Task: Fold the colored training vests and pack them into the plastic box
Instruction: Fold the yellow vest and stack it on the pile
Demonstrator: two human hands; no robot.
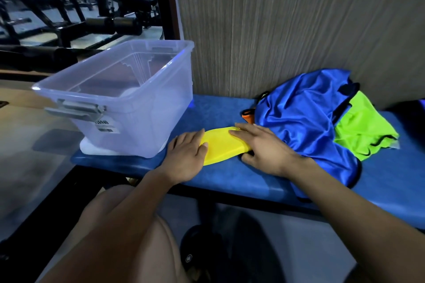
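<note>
Two flat hands, left hand [187, 156] and right hand [262, 147], on folded yellow vest [222, 145]; box [128, 99] label "120940".

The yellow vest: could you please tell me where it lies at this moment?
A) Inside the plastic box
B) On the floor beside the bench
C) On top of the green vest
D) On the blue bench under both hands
D: the folded yellow vest lies on the blue bench between the plastic box and the blue vest, with the left hand and right hand resting on its ends.
</note>
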